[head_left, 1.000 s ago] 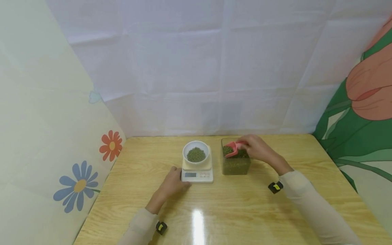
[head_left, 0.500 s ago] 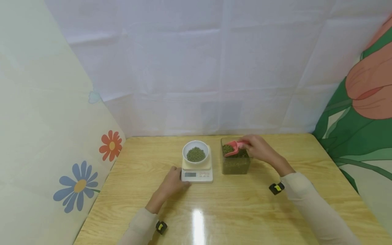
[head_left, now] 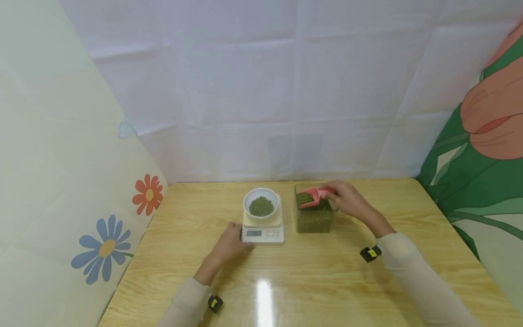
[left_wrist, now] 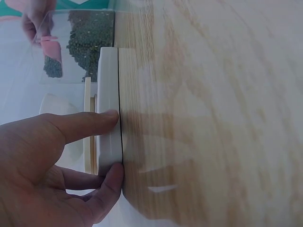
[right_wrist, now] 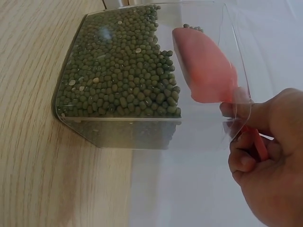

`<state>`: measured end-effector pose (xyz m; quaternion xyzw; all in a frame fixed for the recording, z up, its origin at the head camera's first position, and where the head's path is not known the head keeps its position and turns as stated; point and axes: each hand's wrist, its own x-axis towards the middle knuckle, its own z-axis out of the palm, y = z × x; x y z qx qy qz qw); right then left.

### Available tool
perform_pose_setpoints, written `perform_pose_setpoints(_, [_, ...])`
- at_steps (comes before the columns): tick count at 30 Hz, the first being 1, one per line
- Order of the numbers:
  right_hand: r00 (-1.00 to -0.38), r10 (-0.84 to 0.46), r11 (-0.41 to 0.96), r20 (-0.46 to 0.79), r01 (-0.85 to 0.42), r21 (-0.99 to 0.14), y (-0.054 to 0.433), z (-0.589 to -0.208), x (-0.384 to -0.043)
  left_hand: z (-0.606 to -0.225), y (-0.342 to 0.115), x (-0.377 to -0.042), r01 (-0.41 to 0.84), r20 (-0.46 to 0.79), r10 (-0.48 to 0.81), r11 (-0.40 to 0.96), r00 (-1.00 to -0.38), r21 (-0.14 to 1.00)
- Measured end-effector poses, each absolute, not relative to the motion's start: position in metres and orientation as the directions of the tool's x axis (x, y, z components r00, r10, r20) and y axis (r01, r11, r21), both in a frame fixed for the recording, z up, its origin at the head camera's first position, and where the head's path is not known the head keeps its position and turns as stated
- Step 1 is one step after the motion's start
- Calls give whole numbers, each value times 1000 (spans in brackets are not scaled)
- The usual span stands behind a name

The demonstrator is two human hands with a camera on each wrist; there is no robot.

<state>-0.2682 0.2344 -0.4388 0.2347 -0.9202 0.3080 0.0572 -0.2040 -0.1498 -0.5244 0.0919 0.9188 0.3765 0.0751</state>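
Note:
My right hand (head_left: 347, 198) grips the handle of a pink scoop (right_wrist: 204, 66). The scoop, loaded with green mung beans (head_left: 304, 198), is held above the beans within the top of a clear square container (head_left: 313, 223). At its left stands a white digital kitchen scale (head_left: 263, 236), with a white bowl (head_left: 247, 212) on its cream platform. More mung beans (head_left: 261, 206) lie in that bowl. My left hand (head_left: 229, 245) holds the scale's front left corner between thumb and fingers, as the left wrist view shows. The display digits are too small to read.
Everything stands on a wood-grain table (head_left: 310, 281). A white cloth (head_left: 229, 91) hangs behind its back edge. Flower-patterned panels flank the left (head_left: 49, 181) and right (head_left: 494, 190) sides.
My right hand and the loaded scoop have shifted very slightly to the right above the beans. My left hand, the scale and the bowl look unmoved.

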Motion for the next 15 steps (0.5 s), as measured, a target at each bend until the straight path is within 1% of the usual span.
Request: perform_pose_setpoints(15, [-893, -360, 680, 269, -449, -580, 240, -446, -266, -525, -150, -204, 120, -61, 228, 701, -972, 703])
